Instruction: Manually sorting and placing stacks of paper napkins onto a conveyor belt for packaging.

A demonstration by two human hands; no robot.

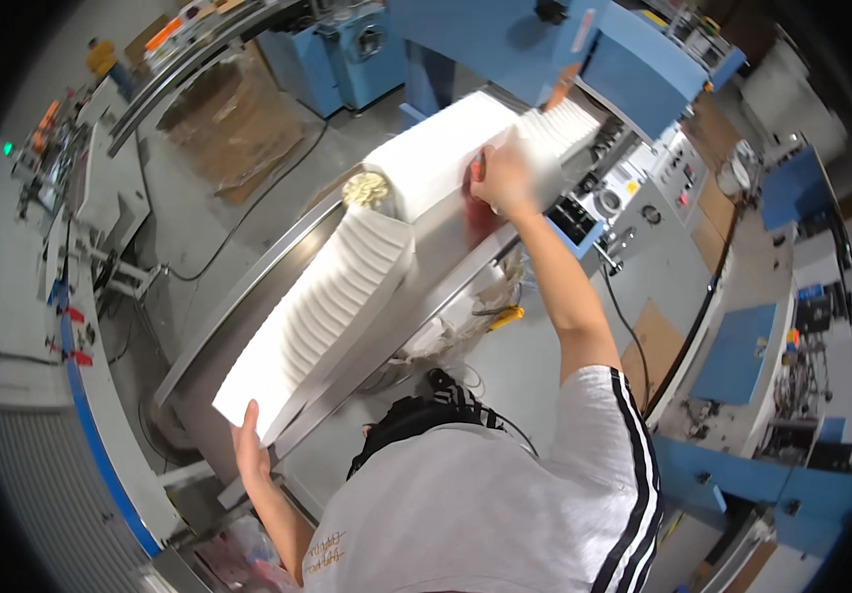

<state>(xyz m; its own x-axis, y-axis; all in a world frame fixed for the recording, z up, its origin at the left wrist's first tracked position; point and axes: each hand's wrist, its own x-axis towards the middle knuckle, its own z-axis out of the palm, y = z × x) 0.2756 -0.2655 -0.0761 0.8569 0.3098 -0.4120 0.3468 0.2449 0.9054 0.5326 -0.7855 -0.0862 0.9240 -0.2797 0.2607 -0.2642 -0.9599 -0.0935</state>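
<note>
A long white stack with wavy ridges, apparently many thin sheets (322, 296), lies on a metal trough (426, 262) running from near left to far right. My left hand (251, 447) rests against its near end, thumb stretched up along the edge, the other fingers partly hidden. Beyond it lies a smooth white block (446, 153), with a knobbly pale-yellow clump (366, 190) between the two. My right hand (508, 181), smeared by motion, is closed on a small red object (476, 170) beside the block's right side. More ridged white stack (564, 128) shows past that hand.
Blue machinery (505, 40) stands at the trough's far end, with a control panel (678, 168) to the right. Plastic-covered cardboard (233, 124) lies at far left. A yellow-handled tool (507, 318) is below the trough. A blue-edged bench (100, 425) runs along the left.
</note>
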